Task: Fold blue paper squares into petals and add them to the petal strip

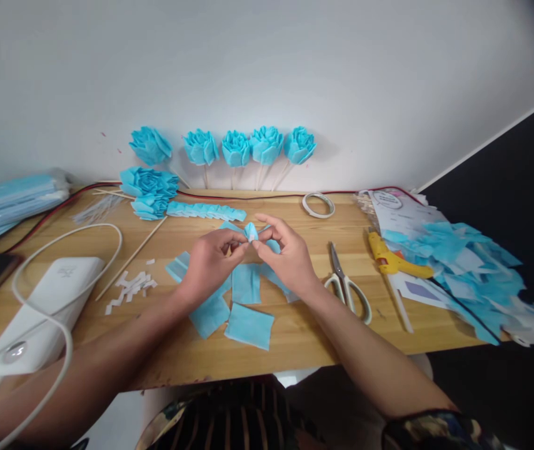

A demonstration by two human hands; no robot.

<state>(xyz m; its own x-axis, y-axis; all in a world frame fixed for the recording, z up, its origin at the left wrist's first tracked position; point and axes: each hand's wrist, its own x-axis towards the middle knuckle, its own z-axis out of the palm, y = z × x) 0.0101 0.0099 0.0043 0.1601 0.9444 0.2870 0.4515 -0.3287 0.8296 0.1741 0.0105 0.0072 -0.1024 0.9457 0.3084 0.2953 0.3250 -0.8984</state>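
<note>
My left hand (211, 262) and my right hand (286, 255) meet above the middle of the wooden table (295, 344). Both pinch a small folded piece of light blue fabric (251, 232) between thumb and fingertips. Under my hands lie several flat blue fabric rectangles (248, 325). A row of pleated blue pieces (206, 211) lies just behind my hands.
Several finished blue fabric flowers on sticks (248, 147) lean on the wall; two more flowers (149, 184) lie at the left. Scissors (346, 284), a yellow glue gun (391, 259), a wire coil (317, 204) and blue scraps (473, 269) are right; a white device with cable (46, 306) left.
</note>
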